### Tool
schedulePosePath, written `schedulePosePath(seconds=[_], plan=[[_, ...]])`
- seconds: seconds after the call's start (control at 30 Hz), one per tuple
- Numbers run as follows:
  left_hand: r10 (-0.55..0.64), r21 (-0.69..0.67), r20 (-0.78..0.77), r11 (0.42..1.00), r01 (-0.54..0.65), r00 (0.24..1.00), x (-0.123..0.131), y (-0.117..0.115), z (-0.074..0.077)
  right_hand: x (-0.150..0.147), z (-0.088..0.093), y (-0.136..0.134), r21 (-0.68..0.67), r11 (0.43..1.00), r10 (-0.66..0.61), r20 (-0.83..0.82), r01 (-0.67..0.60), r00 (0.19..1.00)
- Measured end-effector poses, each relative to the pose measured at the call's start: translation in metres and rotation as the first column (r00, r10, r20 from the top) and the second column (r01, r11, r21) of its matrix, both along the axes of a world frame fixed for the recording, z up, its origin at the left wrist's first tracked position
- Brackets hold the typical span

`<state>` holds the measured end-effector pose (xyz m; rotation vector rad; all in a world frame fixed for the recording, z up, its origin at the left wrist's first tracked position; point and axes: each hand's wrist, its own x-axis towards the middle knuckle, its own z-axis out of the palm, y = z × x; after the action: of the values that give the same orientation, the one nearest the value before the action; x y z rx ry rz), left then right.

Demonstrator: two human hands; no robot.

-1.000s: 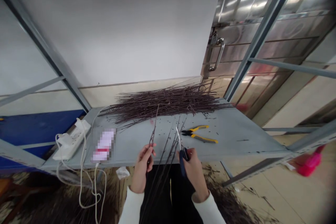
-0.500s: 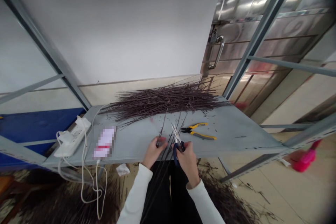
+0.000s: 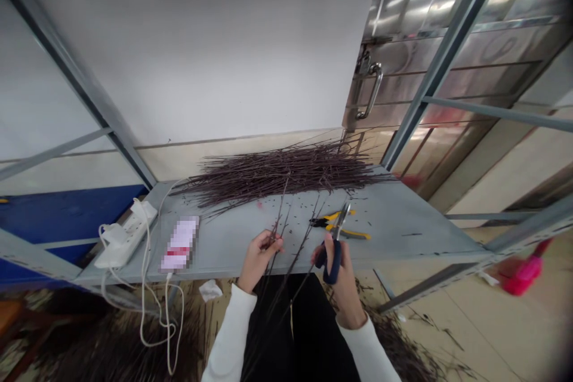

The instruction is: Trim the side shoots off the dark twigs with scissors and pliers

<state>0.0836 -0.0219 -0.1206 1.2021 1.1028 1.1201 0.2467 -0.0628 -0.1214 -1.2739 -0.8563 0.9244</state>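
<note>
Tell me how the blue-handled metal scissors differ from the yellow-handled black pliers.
The scissors are held in the right hand; the pliers lie on the flat grey shelf. The scissors point forward; the pliers point left. Both are hand tools.

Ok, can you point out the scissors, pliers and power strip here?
Scissors (image 3: 332,270): head view, on the dark blue handle.
Pliers (image 3: 319,222): head view, on the black head.
Power strip (image 3: 129,229): head view, on the white body between the plugs.
</note>
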Motion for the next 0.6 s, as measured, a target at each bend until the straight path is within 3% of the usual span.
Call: schedulePosePath(seconds=[0.23,0.37,0.43,0.5,0.6], plan=[[-0.032,-0.093,0.174,0.994,0.049,0.984,-0.007,-0.022,0.026,0.021,0.017,-0.012,-0.001,0.989,-0.143,0.157,0.145,0.977],[-0.038,-0.143,0.220,0.987,0.071,0.975,-0.018,-0.033,0.047,0.044,0.036,-0.018,0.104,0.971,-0.236,0.229,0.217,0.944],[-0.018,-0.192,0.247,0.979,0.066,0.969,-0.023,-0.038,0.055,0.053,0.049,-0.021,0.156,0.982,-0.140,0.219,0.107,0.966],[-0.007,-0.212,0.250,0.975,0.062,0.968,-0.025,-0.042,0.059,0.059,0.059,-0.023,0.184,0.975,0.099,0.140,-0.124,0.985],[0.001,-0.203,0.239,0.978,0.049,0.971,-0.026,-0.046,0.058,0.061,0.070,-0.026,0.160,0.869,0.466,0.059,-0.469,0.883]])
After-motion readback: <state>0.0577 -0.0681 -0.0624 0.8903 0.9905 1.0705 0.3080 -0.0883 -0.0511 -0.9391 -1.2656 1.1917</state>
